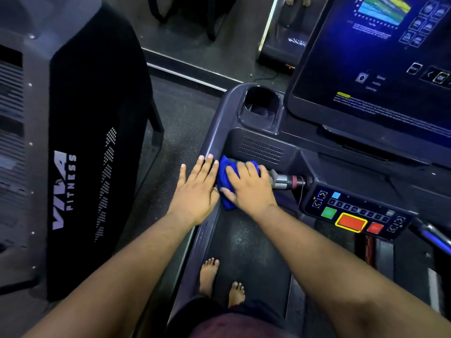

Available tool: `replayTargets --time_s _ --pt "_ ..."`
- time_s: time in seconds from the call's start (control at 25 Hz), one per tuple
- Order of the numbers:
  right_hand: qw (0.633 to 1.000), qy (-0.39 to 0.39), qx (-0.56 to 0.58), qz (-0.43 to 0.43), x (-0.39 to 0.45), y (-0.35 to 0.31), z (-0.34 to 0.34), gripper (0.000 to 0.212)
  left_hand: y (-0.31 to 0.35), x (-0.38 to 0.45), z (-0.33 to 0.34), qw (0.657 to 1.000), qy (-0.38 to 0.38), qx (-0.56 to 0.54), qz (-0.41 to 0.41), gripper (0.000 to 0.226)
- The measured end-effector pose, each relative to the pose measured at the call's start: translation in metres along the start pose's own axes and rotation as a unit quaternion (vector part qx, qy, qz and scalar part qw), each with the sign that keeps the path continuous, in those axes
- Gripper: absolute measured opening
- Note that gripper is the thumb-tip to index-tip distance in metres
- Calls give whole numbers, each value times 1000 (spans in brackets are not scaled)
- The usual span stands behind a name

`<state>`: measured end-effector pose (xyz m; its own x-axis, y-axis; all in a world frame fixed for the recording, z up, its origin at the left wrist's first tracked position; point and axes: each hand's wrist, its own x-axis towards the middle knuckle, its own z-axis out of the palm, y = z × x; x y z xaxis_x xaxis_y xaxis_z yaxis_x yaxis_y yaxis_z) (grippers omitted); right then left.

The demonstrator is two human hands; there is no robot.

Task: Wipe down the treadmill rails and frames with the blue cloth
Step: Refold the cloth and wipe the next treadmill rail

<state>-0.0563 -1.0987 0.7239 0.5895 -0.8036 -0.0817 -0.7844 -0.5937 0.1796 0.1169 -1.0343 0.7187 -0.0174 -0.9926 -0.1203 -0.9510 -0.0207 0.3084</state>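
1. The cup holder (260, 103) moulded into the treadmill console (268, 147) looked dark inside; any contents could not be made out.
2. The right hand (246, 185) curled over the bunched blue cloth (225, 184), pressing it on the left handrail (210, 147) beside a grey grip (288, 182).
3. The left hand (197, 189) lay flat, fingers spread, on the rail, touching the cloth.
4. The screen (380, 57) was cut off at the right edge.
5. Two bare feet (208, 276) stood on the belt (249, 252).
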Motion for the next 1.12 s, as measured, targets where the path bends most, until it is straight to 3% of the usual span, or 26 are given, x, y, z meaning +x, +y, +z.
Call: replayTargets --time_s 0.12,0.36,0.56,0.76,0.84,0.96,1.0,1.12 --pt "994 -102 44 3 43 2 -24 65 -1 1 -1 1000 -18 -5 -6 72" --pt "998 27 -58 27 -28 10 15 78 1 -1 -4 1000 -20 -22 -6 78" --pt "993 -99 42 52 31 18 -15 72 1 -1 -4 1000 -21 -14 -5 75" --pt "998 24 -23 60 -36 20 15 74 2 -2 -4 1000 -15 -12 -4 79" --pt "999 -11 -6 52 -22 31 4 72 1 -1 -3 1000 -13 -8 -2 78" --pt "977 -158 110 92 25 47 -27 65 0 -2 -2 1000 -11 -17 -4 77" --pt "976 -150 125 94 24 46 -27 64 1 -3 -3 1000 -10 -19 -2 77" --pt "996 -7 4 93 -24 34 2 68 1 -3 -5 1000 -12 -16 -4 76"
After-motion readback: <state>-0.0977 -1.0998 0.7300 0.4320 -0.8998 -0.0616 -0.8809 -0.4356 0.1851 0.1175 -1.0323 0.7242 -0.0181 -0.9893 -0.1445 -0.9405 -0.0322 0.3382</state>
